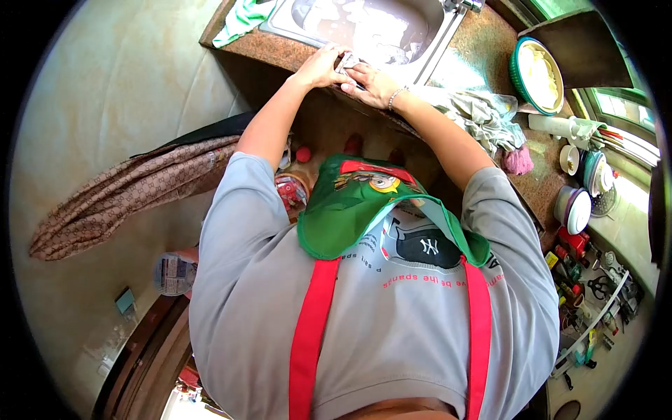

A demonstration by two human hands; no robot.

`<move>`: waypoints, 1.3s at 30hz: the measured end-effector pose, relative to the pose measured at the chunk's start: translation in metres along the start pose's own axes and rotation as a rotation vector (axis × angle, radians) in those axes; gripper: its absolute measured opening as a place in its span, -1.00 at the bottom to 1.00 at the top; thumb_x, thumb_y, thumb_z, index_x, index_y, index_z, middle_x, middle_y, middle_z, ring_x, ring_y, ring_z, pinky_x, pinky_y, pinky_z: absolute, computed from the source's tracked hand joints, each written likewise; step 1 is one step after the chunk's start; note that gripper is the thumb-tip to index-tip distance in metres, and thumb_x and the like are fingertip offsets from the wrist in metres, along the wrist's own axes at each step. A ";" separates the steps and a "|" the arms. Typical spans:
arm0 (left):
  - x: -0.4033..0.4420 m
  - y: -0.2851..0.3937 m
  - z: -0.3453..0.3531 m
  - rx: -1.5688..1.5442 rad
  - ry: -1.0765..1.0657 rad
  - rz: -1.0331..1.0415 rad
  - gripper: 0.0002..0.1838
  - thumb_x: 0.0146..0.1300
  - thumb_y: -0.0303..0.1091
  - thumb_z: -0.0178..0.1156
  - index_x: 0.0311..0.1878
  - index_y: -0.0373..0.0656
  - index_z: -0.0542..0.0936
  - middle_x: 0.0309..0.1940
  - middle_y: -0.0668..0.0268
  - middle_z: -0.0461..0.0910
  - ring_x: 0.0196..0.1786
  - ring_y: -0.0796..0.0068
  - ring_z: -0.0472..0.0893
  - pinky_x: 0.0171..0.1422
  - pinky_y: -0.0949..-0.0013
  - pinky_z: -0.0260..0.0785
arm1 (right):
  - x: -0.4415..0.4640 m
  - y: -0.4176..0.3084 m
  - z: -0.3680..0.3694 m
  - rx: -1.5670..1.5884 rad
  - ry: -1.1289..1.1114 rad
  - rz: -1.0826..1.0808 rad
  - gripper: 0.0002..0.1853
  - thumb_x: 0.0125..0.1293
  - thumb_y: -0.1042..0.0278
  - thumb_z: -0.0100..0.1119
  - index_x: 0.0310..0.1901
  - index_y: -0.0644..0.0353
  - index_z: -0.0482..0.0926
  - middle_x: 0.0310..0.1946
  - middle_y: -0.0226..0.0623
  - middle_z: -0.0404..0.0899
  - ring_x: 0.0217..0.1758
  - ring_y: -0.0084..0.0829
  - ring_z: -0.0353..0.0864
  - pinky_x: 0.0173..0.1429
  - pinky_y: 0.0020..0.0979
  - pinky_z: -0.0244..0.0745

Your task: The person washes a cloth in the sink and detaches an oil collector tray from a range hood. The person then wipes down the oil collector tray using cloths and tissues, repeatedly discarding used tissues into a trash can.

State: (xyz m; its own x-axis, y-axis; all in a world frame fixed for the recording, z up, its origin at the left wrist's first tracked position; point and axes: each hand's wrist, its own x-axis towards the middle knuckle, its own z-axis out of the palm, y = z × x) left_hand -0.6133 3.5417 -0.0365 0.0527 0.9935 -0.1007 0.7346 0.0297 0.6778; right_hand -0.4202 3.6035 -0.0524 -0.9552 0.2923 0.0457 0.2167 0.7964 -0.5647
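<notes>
At the front edge of the metal sink, my left hand and my right hand meet with bent fingers. Between them is a small crumpled greyish cloth, mostly covered by the fingers. Both hands grip it, the right from the near side. Behind them the sink basin holds whitish, sudsy water. A bracelet circles my right wrist.
A green-and-white cloth hangs by the sink's left corner. Along the right counter lie a crumpled grey cloth, a pink cloth, a green basket and several bowls. Tools hang on the right wall. A brown patterned cloth hangs left.
</notes>
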 end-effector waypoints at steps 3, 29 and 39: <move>-0.002 0.006 -0.003 0.046 -0.051 -0.084 -0.18 -0.17 -0.07 0.48 0.24 -0.02 0.44 0.15 0.18 0.43 0.23 0.12 0.43 0.30 0.16 0.29 | -0.003 0.000 -0.007 0.015 -0.008 -0.008 -0.42 0.40 -0.12 -0.10 0.08 0.31 0.51 0.09 0.00 0.46 0.18 -0.07 0.43 0.29 -0.22 0.33; 0.003 0.004 0.006 -0.003 -0.010 -0.093 -0.13 -0.17 -0.12 0.55 0.30 0.06 0.41 0.10 0.16 0.40 0.13 0.22 0.48 0.26 0.24 0.36 | -0.100 0.048 -0.079 -0.161 0.125 0.579 -0.71 0.09 0.20 0.28 -0.14 0.04 0.72 -0.22 -0.13 0.64 -0.25 -0.21 0.66 -0.08 -0.29 0.56; 0.006 0.012 0.005 -0.094 0.004 -0.019 -0.11 -0.22 -0.19 0.57 0.29 -0.03 0.41 -0.16 0.26 0.42 -0.23 0.38 0.40 -0.06 0.33 0.36 | -0.076 0.014 -0.107 0.265 0.365 0.454 -0.87 0.21 0.36 0.26 -0.21 0.08 0.70 -0.23 -0.29 0.62 -0.14 -0.38 0.60 -0.06 -0.43 0.56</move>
State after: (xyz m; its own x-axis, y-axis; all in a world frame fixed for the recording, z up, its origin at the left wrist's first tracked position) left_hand -0.6010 3.5472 -0.0331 0.0360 0.9931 -0.1115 0.6685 0.0590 0.7414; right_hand -0.3228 3.6493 0.0248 -0.6396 0.7687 0.0051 0.4820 0.4062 -0.7763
